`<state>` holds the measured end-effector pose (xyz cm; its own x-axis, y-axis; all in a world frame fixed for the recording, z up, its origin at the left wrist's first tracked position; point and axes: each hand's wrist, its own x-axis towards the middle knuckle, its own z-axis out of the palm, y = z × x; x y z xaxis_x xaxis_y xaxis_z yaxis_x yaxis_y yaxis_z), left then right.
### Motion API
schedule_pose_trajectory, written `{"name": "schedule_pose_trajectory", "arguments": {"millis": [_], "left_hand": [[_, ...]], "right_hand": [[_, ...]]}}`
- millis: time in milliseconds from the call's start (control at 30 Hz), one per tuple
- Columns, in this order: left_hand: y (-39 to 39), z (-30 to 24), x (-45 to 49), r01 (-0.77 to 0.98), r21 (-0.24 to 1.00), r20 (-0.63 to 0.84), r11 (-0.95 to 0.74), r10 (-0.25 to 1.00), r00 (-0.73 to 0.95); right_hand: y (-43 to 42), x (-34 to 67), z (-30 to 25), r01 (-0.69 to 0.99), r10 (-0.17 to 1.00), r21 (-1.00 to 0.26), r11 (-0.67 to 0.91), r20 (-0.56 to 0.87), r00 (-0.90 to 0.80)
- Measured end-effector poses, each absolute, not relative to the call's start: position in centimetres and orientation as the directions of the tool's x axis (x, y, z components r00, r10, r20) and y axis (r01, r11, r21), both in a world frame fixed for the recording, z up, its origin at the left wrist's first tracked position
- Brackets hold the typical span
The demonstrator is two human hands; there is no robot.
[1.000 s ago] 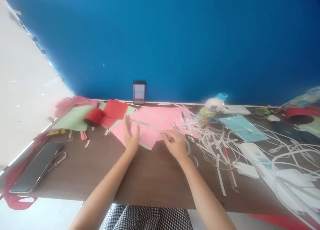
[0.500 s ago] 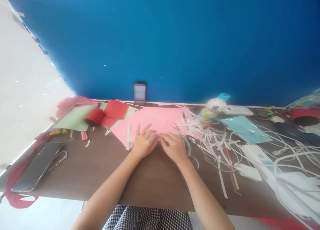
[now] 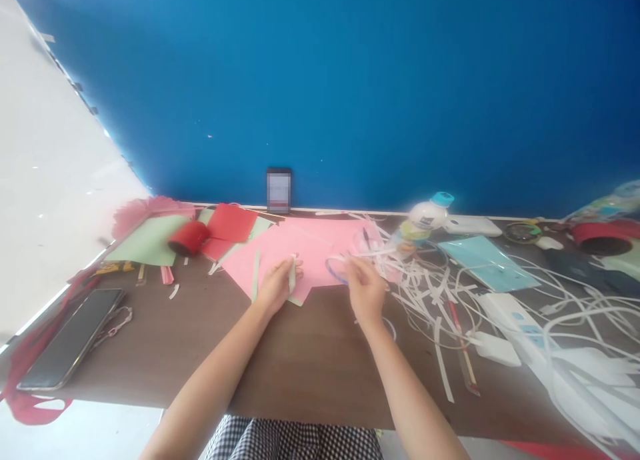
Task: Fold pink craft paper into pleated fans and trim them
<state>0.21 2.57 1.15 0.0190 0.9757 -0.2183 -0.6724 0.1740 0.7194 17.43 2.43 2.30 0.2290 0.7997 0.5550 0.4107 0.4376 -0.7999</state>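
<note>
My left hand (image 3: 276, 285) is closed on a pale green paper strip (image 3: 293, 277), which stands up from its fingers over pink paper sheets (image 3: 320, 237). To the right, the fingers of my right hand (image 3: 367, 290) are pinched together at the edge of a thin bluish loop (image 3: 336, 271). I cannot make out whether this loop is a tape roll, a handle or a curled strip. Another pale green strip (image 3: 257, 273) lies on the pink sheets, left of my left hand.
At left are a phone (image 3: 73, 337), green paper (image 3: 153, 240), a red roll (image 3: 189, 238) and red paper (image 3: 233, 221). A small device (image 3: 279, 190) leans on the blue wall. On the right lie a bottle (image 3: 425, 220), white paper scraps, tangled cables and a power strip (image 3: 515, 323).
My hands have moved apart from where they met over the pink paper. The green strip now shows in my left hand, and the bluish loop has appeared at my right fingers.
</note>
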Motion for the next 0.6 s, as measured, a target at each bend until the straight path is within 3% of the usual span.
{"name": "schedule_pose_trajectory", "arguments": {"millis": [133, 333, 600], "left_hand": [[2.69, 1.19, 0.16, -0.684, 0.703, -0.241, 0.196, 0.970, 0.030], [2.32, 1.18, 0.24, -0.624, 0.763, -0.203, 0.167, 0.979, 0.014], [2.26, 1.30, -0.20, -0.590, 0.804, -0.121, 0.076, 0.992, -0.038]], "right_hand": [[2.59, 17.49, 2.36, 0.375, 0.918, -0.876, 0.302, 0.374, 0.134], [2.63, 18.07, 2.63, 0.314, 0.977, -0.937, 0.153, 0.192, 0.097], [2.71, 17.89, 2.14, 0.541, 0.936, -0.814, 0.212, 0.329, 0.128]]}}
